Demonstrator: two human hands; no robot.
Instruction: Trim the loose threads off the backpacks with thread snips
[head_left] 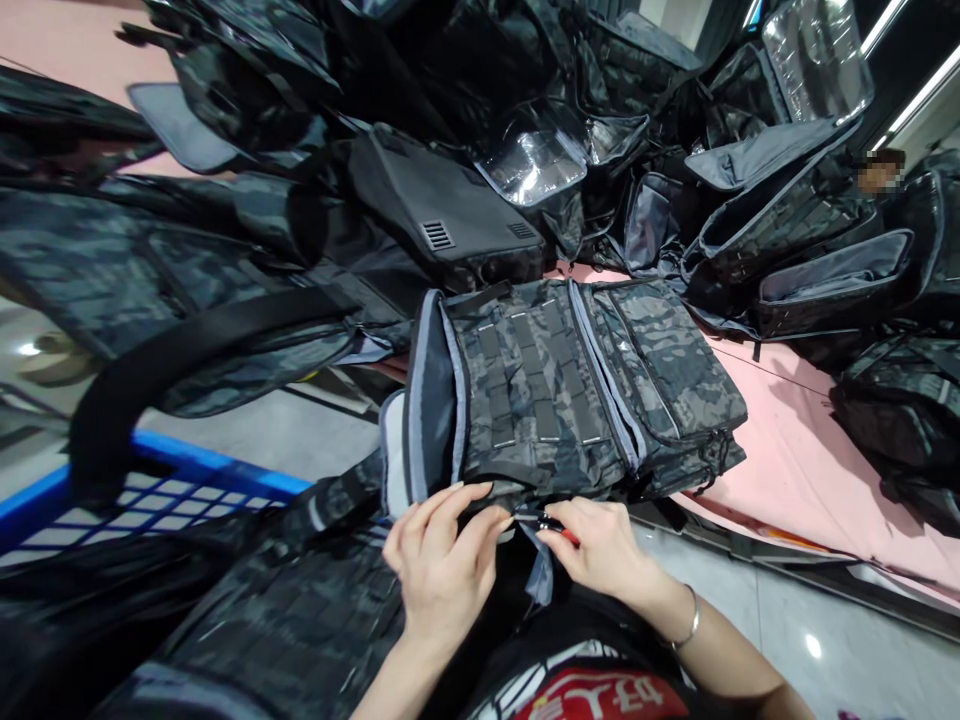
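I'm watching from the head cam. Camo backpack lies flat on the near edge of the pink table, front panel w/ webbing rows facing up, grey-lined side flap open at its left. Both hands work at the bag's near edge, center of view.

Left hand: fingers curled, thumb and forefinger pinched on the fabric edge just beside the other hand. Right hand: closed around a small red-handled tool, prob. thread snips, tho most of it is hidden in the grip so I can't tell for sure. Its tip sits where the two hands meet, touching or almost touching the seam. A grey strap end hangs down between the hands. Bracelet on the right wrist.

As I judge it, the step is trimming smth at that edge. To do it well: keep the left pinch tight and close to the tip so the fabric stays taut, hold the tool tip shallow, cut only the loose bit, not the seam or the strap. Keep left fingertips clear of the blade.

Around: more camo bag fabric in the lap near-left, a blue crate at left w/ a black strap arcing over it, and a big heap of similar bags far across the table, some open w/ clear plastic panels. Another person partly visible far right.
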